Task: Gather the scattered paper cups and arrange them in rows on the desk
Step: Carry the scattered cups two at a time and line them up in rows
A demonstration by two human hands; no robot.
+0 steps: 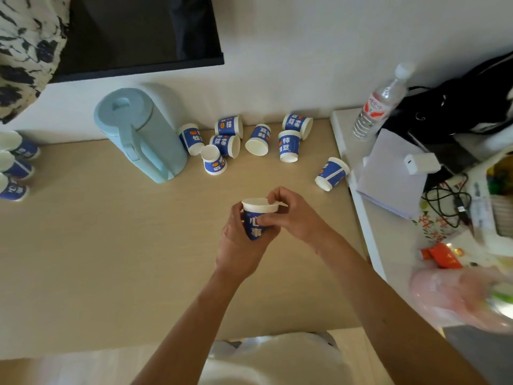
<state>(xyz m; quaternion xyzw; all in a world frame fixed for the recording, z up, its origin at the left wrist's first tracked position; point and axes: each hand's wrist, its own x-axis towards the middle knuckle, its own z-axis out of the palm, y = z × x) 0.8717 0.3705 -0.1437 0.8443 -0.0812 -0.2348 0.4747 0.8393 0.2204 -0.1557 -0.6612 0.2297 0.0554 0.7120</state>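
Paper cup [256, 218], blue & white, upright, held over centre of desk [111, 245]. Left hand [238, 245] wraps its body from below; right hand [291, 215] pinches near rim, prob. steadying it for placing. Loose cups [288, 145] lie tipped at back by kettle [138, 132]; lined-up cups [19, 168] sit far left.

A blue-and-white paper cup [253, 230] is held upright; other cups [288, 145] lie scattered.
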